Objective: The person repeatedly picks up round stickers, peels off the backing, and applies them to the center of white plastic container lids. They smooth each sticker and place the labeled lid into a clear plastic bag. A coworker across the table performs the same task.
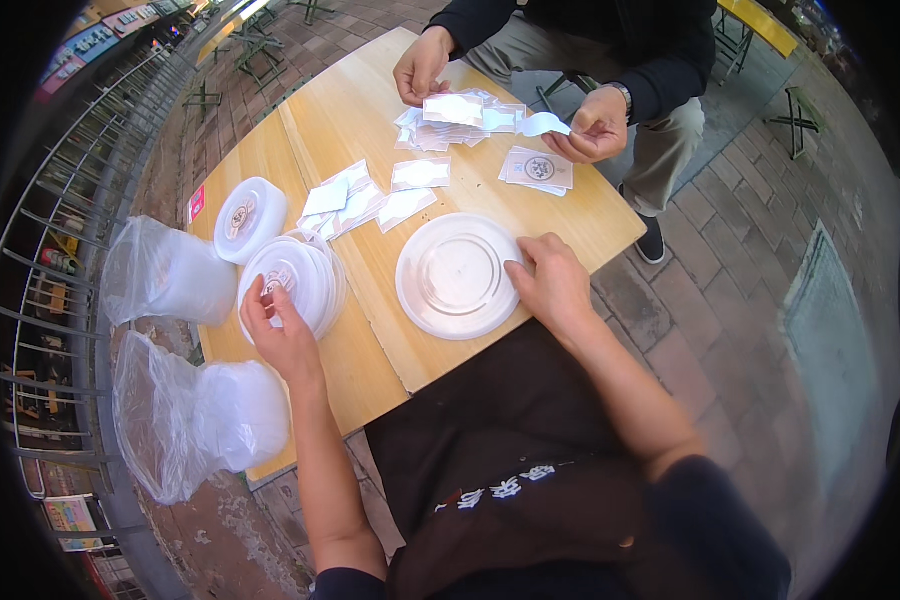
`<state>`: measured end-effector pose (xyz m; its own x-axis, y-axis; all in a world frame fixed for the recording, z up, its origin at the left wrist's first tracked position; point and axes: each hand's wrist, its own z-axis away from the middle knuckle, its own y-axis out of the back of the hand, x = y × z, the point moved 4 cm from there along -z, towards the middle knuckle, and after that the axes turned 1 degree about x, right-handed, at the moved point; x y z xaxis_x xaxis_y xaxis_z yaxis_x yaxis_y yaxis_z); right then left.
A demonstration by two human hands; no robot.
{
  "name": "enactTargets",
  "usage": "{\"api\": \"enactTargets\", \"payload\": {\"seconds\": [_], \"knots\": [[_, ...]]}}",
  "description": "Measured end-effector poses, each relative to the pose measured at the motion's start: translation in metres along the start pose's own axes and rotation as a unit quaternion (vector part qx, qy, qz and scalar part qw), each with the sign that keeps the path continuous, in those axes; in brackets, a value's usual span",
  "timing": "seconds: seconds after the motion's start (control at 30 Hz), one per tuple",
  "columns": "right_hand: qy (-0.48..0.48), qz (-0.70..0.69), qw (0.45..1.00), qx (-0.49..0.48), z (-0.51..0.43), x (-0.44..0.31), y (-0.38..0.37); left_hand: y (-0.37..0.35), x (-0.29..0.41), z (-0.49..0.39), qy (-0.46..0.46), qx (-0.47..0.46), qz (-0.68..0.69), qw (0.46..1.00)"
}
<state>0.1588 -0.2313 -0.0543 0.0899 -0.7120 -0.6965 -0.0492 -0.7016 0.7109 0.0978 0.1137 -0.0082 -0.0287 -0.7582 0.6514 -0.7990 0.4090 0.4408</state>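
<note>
My left hand rests with bent fingers on a stack of round plastic lids, the top one bearing a printed sticker; whether it grips one, I cannot tell. With thumb and fingers, my right hand touches the right rim of a translucent round plastic lid lying flat on the wooden table. Beyond it lie sticker sheets or backing papers in loose piles. A small stack of printed stickers is near the table's right edge. Behind the lid stack leans a stickered plastic lid or container.
Across the table a person holds a strip of sticker paper above a paper pile. Clear plastic bags of stacked plastic ware stand at the table's left edge. Beyond them runs a metal railing; folding stools stand around.
</note>
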Motion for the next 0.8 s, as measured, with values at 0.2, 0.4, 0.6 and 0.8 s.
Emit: {"api": "enactTargets", "payload": {"seconds": [0.2, 0.4, 0.6, 0.8], "knots": [[0.023, -0.027, 0.999, 0.021, 0.003, 0.000, -0.002, -0.097, 0.113, 0.051, -0.104, -0.234, 0.030, 0.966], [0.049, -0.045, 0.997, 0.049, 0.006, 0.005, -0.003, -0.184, 0.185, 0.044, -0.285, -0.187, 0.095, 0.935], [0.088, -0.061, 0.992, 0.073, 0.007, 0.008, 0.000, -0.232, 0.200, 0.020, -0.375, -0.166, 0.067, 0.910], [0.032, -0.180, 0.983, 0.023, 0.001, 0.015, 0.009, -0.163, 0.156, 0.018, 0.067, -0.395, 0.184, 0.898]]}}
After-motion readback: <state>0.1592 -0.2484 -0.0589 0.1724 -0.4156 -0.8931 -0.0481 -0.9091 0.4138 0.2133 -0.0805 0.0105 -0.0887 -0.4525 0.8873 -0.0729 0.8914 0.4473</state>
